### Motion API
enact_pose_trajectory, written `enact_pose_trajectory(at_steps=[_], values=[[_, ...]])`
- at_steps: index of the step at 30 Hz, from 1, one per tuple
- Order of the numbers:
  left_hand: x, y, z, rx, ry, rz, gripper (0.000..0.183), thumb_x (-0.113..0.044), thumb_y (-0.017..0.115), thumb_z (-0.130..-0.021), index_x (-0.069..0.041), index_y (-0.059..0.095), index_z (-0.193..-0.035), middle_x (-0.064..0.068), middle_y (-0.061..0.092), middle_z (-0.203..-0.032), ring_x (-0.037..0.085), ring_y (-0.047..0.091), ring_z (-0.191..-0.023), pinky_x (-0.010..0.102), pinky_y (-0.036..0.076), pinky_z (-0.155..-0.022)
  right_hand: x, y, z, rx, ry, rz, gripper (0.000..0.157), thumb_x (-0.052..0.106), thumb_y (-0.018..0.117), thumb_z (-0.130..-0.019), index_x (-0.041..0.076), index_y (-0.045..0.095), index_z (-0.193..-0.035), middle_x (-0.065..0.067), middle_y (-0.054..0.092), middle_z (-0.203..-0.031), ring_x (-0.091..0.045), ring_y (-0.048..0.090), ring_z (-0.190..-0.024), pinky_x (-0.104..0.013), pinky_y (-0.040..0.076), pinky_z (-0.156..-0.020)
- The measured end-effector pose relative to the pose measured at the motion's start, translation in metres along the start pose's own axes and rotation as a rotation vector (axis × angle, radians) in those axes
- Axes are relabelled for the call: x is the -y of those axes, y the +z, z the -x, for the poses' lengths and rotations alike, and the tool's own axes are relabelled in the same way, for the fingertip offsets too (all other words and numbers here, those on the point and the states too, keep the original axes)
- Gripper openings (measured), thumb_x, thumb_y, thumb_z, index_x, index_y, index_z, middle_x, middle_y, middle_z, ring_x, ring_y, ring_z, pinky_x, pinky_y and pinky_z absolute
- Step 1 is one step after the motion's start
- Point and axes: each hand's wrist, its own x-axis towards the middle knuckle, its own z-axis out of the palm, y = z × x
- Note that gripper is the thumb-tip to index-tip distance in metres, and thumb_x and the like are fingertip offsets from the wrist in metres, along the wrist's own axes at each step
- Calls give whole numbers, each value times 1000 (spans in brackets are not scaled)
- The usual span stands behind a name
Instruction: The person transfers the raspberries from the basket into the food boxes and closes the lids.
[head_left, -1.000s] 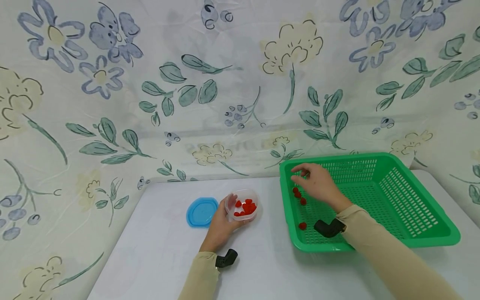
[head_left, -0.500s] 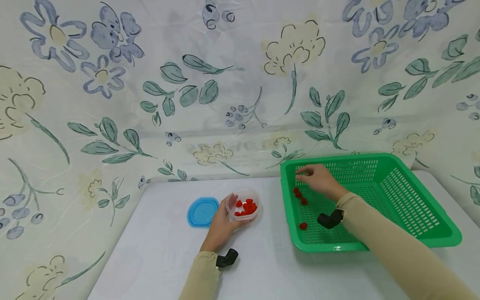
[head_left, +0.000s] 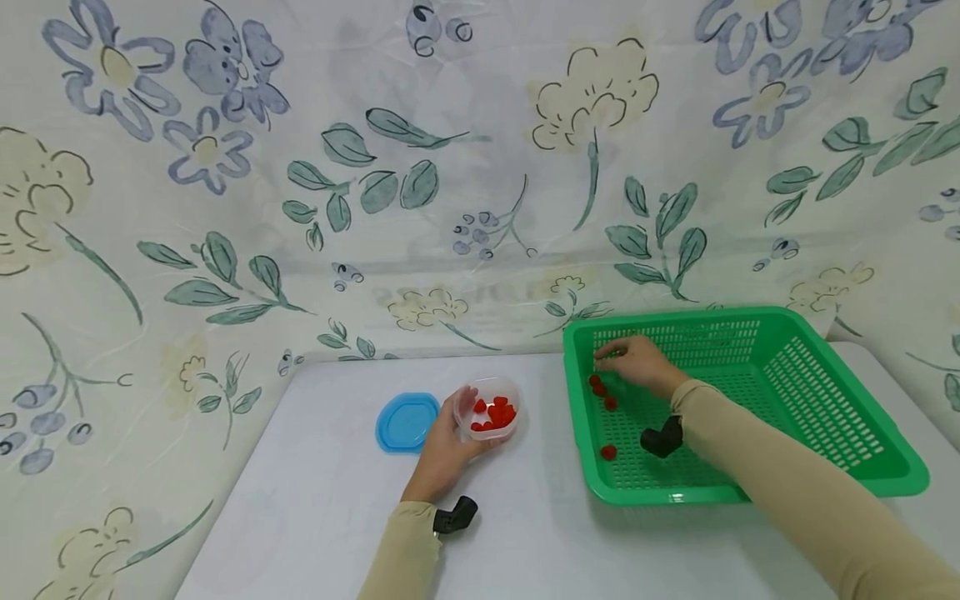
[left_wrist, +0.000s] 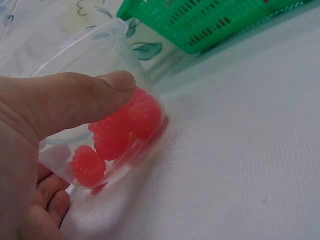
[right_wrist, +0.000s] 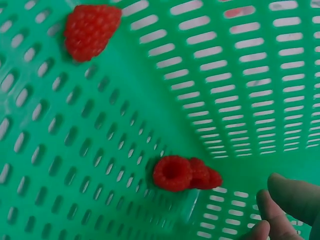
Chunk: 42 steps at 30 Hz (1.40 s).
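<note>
With thumb and fingers around its wall, my left hand grips a clear plastic container on the table. Several red raspberries lie inside it. My right hand hangs in the back left part of a green slotted basket. Its thumb and fingers are apart in the right wrist view, with nothing seen between them. Close to those fingers, 3 raspberries lie in a row on the basket floor. A single raspberry lies apart, toward the basket's front left corner.
A blue lid lies flat on the white table, left of the container. Behind the table hangs a floral cloth. The basket's raised walls surround the right hand.
My right hand has moved slightly right and lower within the basket. The left hand and its container hold the same place, and the raspberries have not moved.
</note>
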Motion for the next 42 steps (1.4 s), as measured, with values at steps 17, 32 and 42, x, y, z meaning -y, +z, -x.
enact_pose_trajectory(at_steps=[17, 32, 42], values=[[1, -1, 2, 4, 16, -6, 95, -26, 89, -77, -19, 35, -155, 0, 46, -152, 30, 36, -143, 53, 45, -107, -9, 15, -2, -8, 45, 147, 31, 12, 67, -95, -4, 69, -121, -27, 59, -133, -45, 54, -122, -53, 49, -99], [2, -3, 2, 10, 13, -9, 96, -25, 90, -76, -19, 35, -155, 0, 47, -152, 30, 36, -142, 52, 48, -103, -9, 28, 2, -49, 27, 206, 25, 16, 72, -92, -3, 74, -108, -17, 73, -104, -35, 65, -99, -48, 55, -86], [1, -4, 4, 5, 14, -21, 95, -25, 89, -76, -18, 35, -155, 1, 47, -152, 30, 37, -142, 52, 47, -104, -6, 32, 3, -87, 23, 267, 26, 16, 71, -92, -4, 74, -108, -20, 71, -109, -37, 66, -99, -49, 56, -85]])
